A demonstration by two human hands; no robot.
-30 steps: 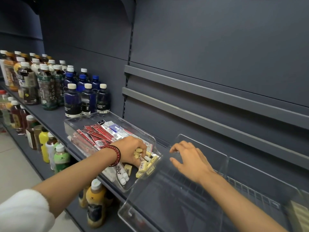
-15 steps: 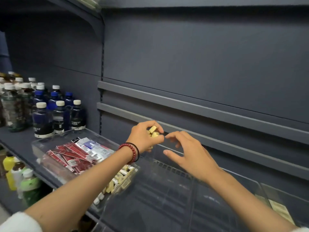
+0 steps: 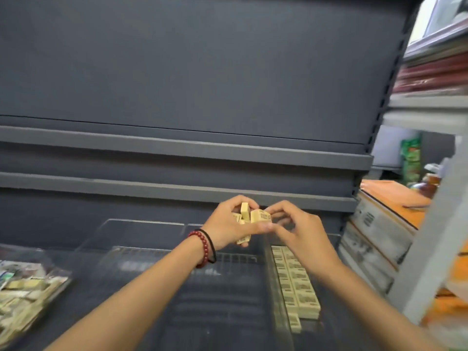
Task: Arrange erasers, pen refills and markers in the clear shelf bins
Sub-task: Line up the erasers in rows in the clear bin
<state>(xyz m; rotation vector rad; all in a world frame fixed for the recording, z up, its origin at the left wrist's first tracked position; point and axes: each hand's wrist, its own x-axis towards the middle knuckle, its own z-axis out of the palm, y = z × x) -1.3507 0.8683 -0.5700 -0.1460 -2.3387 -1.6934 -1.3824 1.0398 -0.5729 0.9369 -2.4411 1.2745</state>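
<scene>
Eraser (image 3: 260,216) labels blurred, box (image 3: 374,231) print unreadable, no legible txt

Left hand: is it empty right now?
No, the left hand grips several cream erasers, and the right hand pinches one of them.

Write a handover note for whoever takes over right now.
Left hand grips a bunch of erasers above the bins.
Right hand pinches one eraser from that bunch.
Done: neat rows of erasers lie in the right bin.
Left to do: place the held ones, then the loose erasers in the left bin; no refills or markers sorted in view.
</scene>
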